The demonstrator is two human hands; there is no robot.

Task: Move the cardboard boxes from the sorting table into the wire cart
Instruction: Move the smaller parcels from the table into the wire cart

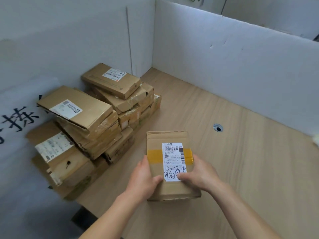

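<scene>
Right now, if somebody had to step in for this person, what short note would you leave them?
The left hand grips the left edge of the brown cardboard box with a white label and yellow tape band; the right hand grips its right edge, thumb on the label.
That box is low over the light wooden tabletop; whether it rests there or is lifted, I cannot tell.
A pile of brown cardboard boxes is stacked at the table's left, by the white wall.
The wire cart is not in view, so nothing shows as delivered.
Left: carry this box over, then the pile.
</scene>
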